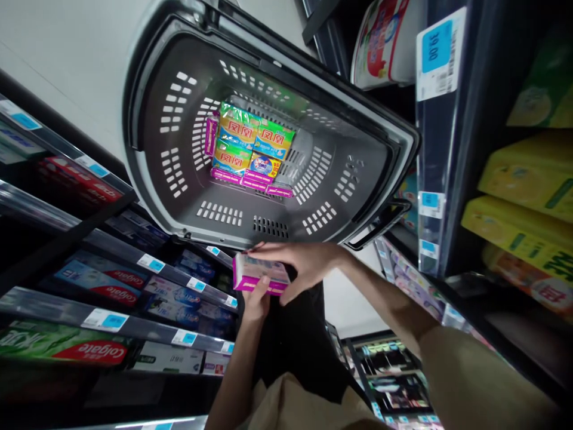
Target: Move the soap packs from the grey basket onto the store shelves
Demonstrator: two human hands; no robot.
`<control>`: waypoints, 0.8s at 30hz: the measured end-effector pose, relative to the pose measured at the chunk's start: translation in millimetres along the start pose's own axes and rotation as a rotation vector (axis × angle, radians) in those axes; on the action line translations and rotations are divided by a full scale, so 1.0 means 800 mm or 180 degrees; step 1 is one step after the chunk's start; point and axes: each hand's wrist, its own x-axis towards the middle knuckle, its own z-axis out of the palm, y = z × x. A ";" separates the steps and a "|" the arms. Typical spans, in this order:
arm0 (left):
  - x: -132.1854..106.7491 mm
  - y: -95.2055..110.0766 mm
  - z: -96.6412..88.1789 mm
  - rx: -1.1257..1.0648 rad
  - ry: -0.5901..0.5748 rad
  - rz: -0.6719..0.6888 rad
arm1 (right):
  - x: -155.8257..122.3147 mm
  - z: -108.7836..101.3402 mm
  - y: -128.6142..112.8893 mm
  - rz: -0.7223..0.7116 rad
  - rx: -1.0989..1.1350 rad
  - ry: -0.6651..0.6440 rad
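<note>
A small pink-and-white block-shaped packet (262,273) is held between both hands, just outside the near rim of a grey shopping basket (183,206). My left hand (256,303) grips it from below, the thumb lying on its pink side. My right hand (308,263) reaches over from the right, its fingers along the packet's far edge and its thumb near the right end. Inside the basket lie several green, yellow and blue packets (233,130), together with a blue OMO packet (262,166) and several pink-edged packets (225,175).
At left, shelves carry Colgate toothpaste boxes (102,352) and blue-and-white price tags (107,319). Along the right, a shelf post with a price label (441,54) stands beside yellow packs (528,179). A white tub (382,45) sits close to the basket's far right side.
</note>
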 end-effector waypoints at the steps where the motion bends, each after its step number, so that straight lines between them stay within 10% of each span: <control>1: 0.000 0.003 0.001 -0.0031 -0.0068 -0.0112 | 0.005 -0.021 0.017 0.0037 0.0366 -0.0154; 4: 0.004 0.009 0.005 -0.0096 -0.0382 -0.0246 | 0.035 -0.077 0.091 0.0529 0.0638 0.0930; 11: 0.006 0.014 -0.003 -0.0088 -0.0566 -0.0218 | 0.126 -0.121 0.257 0.1690 -0.1653 0.2463; 16: 0.005 0.018 -0.009 0.0180 -0.0662 -0.0328 | 0.133 -0.127 0.308 0.1670 -0.1838 0.2426; 24: -0.002 0.002 -0.022 0.0151 -0.0886 -0.0472 | 0.134 -0.142 0.306 0.2028 -0.2037 0.2110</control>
